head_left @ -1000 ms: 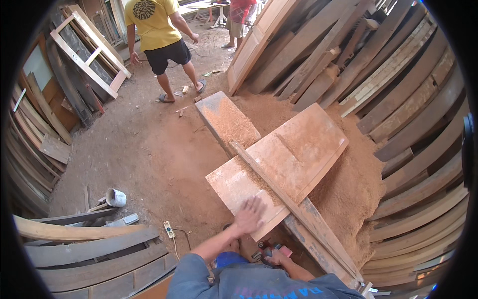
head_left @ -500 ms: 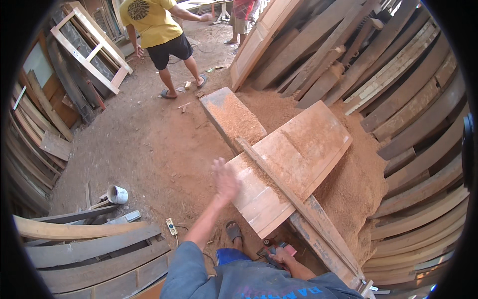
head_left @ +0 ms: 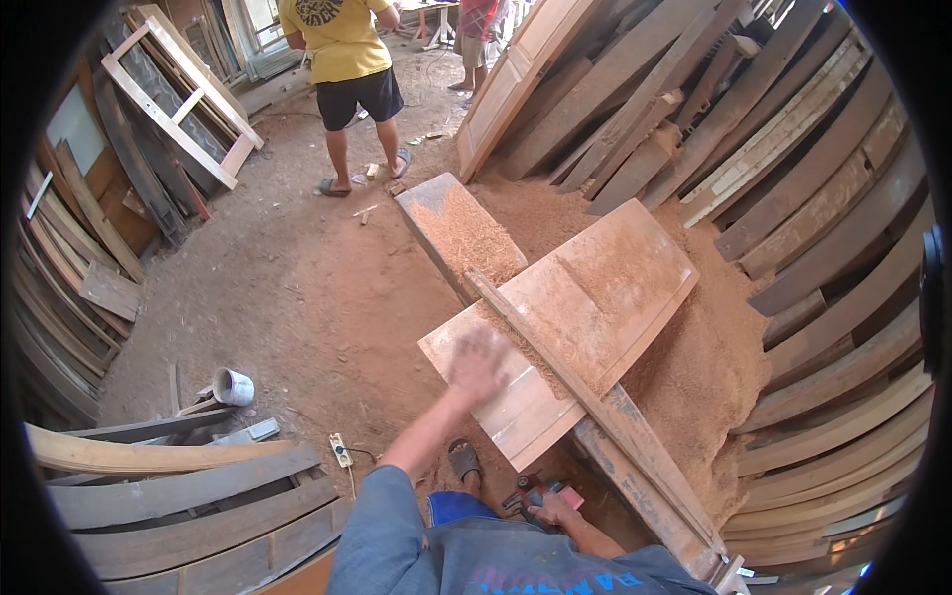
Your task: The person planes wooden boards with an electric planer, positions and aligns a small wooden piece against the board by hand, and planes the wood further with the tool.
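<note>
My left hand (head_left: 480, 367) is over the near left part of a wooden door panel (head_left: 620, 297), fingers outstretched and slightly blurred; it holds nothing. Whether the palm touches the surface is hard to tell. Low at my front, my right hand (head_left: 557, 511) is wrapped around a red-and-black handheld power tool (head_left: 567, 496), partly hidden under the hand. The panel lies across a thick beam (head_left: 617, 466) and carries patches of sawdust. A long wooden batten (head_left: 540, 347) crosses the panel.
Sawdust (head_left: 684, 377) is heaped right of the panel. Planks (head_left: 843, 337) lean along the right, and more boards (head_left: 188, 496) lie at lower left beside a white bucket (head_left: 233, 387) and a power strip (head_left: 340, 449). A person in a yellow shirt (head_left: 342, 50) stands beyond.
My left hand has moved right, from the panel's left edge to over its surface. The person in yellow has shifted right and drawn in an outstretched arm.
</note>
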A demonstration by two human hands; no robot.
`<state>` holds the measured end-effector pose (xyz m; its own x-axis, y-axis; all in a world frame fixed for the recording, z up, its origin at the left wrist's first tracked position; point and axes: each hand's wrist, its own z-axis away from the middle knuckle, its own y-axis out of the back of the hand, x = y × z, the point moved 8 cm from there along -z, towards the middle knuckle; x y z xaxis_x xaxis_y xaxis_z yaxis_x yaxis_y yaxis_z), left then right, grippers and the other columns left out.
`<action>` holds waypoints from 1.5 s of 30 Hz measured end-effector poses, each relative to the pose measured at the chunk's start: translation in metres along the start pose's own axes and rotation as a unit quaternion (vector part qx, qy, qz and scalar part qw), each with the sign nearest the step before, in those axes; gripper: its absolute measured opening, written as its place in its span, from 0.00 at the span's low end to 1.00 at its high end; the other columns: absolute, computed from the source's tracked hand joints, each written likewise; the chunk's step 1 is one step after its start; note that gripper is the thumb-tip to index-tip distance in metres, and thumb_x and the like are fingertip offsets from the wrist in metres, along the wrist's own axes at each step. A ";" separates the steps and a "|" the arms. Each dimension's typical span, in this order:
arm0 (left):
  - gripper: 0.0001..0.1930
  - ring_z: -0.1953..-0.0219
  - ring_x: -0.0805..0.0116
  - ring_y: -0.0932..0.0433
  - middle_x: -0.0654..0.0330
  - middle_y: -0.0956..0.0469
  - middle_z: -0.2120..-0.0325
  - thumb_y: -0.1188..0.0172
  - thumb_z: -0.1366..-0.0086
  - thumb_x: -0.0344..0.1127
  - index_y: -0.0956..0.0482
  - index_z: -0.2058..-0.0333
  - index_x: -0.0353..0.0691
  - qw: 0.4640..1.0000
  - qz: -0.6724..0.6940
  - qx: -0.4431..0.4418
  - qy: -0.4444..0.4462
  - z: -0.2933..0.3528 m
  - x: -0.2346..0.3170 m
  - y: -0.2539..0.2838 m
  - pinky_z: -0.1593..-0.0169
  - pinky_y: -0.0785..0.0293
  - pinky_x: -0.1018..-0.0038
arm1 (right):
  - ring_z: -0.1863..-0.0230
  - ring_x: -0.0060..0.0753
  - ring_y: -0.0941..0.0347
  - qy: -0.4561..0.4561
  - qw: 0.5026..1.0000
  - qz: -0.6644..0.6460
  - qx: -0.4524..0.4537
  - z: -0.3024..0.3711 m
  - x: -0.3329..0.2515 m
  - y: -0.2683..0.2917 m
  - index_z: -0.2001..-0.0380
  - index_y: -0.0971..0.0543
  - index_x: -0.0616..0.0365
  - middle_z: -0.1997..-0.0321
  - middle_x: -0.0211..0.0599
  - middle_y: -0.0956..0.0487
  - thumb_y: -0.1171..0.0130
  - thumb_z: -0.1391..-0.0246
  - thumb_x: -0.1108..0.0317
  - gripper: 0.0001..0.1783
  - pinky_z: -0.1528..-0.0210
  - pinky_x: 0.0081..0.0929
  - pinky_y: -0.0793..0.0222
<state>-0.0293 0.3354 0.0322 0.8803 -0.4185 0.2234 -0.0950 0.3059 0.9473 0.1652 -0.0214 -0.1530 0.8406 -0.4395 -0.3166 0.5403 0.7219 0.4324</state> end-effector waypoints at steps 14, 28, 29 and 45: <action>0.28 0.42 0.43 0.28 0.41 0.24 0.50 0.33 0.37 0.42 0.27 0.41 0.38 0.884 0.183 0.358 0.241 0.012 -0.116 0.024 0.37 0.34 0.49 | 0.34 0.59 0.27 -0.019 1.000 -0.010 -0.017 0.024 0.002 0.016 0.33 0.31 0.70 0.35 0.65 0.26 0.31 0.45 0.45 0.47 0.35 0.44 0.30; 0.18 0.58 0.65 0.18 0.55 0.16 0.58 0.33 0.34 0.37 0.22 0.51 0.30 0.600 0.712 0.211 0.297 0.122 0.013 -0.167 0.52 0.21 0.66 | 0.39 0.62 0.24 0.000 1.000 -0.021 -0.001 0.017 -0.025 0.034 0.39 0.28 0.76 0.42 0.69 0.22 0.30 0.47 0.49 0.44 0.39 0.46 0.27; 0.18 0.57 0.64 0.18 0.55 0.16 0.58 0.34 0.33 0.37 0.23 0.51 0.30 0.622 0.706 0.196 0.277 0.126 0.029 -0.170 0.51 0.21 0.66 | 0.40 0.63 0.23 0.012 1.000 -0.024 -0.012 0.009 -0.027 0.031 0.40 0.27 0.76 0.43 0.69 0.21 0.30 0.48 0.50 0.43 0.40 0.46 0.27; 0.16 0.79 0.75 0.26 0.61 0.22 0.73 0.36 0.29 0.40 0.27 0.52 0.35 0.496 0.747 0.153 0.415 0.341 0.007 -0.247 0.77 0.28 0.76 | 0.58 0.50 0.17 0.192 0.972 -0.083 -0.106 0.016 -0.167 0.032 0.40 0.29 0.59 0.59 0.56 0.17 0.38 0.51 0.57 0.34 0.54 0.43 0.21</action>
<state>-0.1577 -0.0345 -0.1223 -0.4024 0.6154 0.6778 -0.8844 -0.4526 -0.1141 0.0428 0.0664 -0.0729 0.6437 -0.3568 -0.6770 0.6132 0.7698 0.1773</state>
